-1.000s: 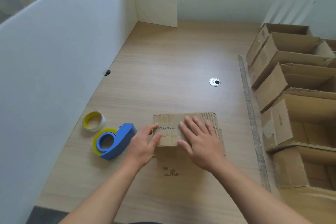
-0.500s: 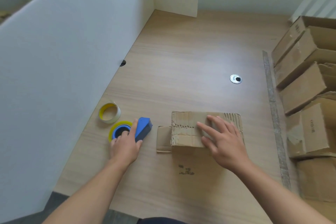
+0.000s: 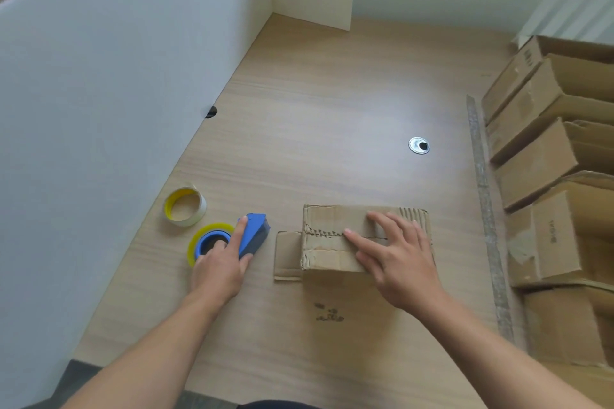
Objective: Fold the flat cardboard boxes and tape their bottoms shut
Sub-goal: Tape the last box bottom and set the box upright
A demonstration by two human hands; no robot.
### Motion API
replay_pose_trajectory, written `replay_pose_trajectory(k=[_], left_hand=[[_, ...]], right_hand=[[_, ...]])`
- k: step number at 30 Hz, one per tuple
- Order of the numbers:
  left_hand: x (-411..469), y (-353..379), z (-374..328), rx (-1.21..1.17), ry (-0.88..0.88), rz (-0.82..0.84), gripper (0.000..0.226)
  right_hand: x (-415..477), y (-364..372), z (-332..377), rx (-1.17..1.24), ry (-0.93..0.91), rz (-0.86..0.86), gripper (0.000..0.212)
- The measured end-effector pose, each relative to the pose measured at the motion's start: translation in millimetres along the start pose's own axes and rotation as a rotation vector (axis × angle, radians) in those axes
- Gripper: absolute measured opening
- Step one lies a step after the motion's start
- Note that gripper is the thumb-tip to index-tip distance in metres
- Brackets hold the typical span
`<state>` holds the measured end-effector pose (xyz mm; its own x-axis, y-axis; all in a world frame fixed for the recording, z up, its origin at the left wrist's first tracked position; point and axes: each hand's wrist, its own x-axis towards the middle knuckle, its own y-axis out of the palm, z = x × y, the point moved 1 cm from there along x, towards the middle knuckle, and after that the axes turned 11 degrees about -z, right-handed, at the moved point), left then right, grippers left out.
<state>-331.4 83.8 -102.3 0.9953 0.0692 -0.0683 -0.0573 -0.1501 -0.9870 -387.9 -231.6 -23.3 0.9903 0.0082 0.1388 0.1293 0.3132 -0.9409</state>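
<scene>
A small cardboard box (image 3: 332, 219) stands bottom-up on the wooden table (image 3: 332, 109), its flaps folded shut along a middle seam. One side flap (image 3: 287, 256) sticks out flat at its left. My right hand (image 3: 395, 262) presses on the folded flaps with fingers spread and straight. To the left lies a blue tape dispenser (image 3: 255, 232) with a yellow-rimmed roll. My left hand (image 3: 219, 269) holds it, index finger along the blue body, another finger on the roll's core, thumb at its near side.
A spare tape roll (image 3: 185, 206) lies near the white partition (image 3: 99, 109) at the left. Several folded open boxes (image 3: 548, 149) line the right edge beside a grey strip (image 3: 481, 192). A metal grommet (image 3: 419, 145) sits in the tabletop.
My left hand left the box, moved left and settled on the tape dispenser. The side flap it held now lies flat. My right hand stayed pressing on the box.
</scene>
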Motion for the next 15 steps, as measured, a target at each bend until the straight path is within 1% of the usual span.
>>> replay_pose_trajectory(k=[4, 6, 7, 12, 15], left_hand=[[5, 0, -5, -0.113, -0.075, 0.030, 0.074], [5, -8, -6, -0.219, -0.103, 0.008, 0.075], [4, -15, -6, -0.264, -0.090, -0.006, 0.075], [-9, -62, -13, -0.373, 0.142, -0.086, 0.075], [-19, -94, -22, -0.377, 0.321, -0.117, 0.080]], right_hand=[[1, 2, -4, 0.010, -0.003, 0.012, 0.034], [2, 2, -4, 0.027, 0.010, 0.012, 0.034], [2, 1, -4, 0.034, 0.017, 0.013, 0.034], [8, 0, -8, 0.014, 0.001, 0.041, 0.036], [12, 0, -11, 0.077, 0.020, 0.058, 0.035]])
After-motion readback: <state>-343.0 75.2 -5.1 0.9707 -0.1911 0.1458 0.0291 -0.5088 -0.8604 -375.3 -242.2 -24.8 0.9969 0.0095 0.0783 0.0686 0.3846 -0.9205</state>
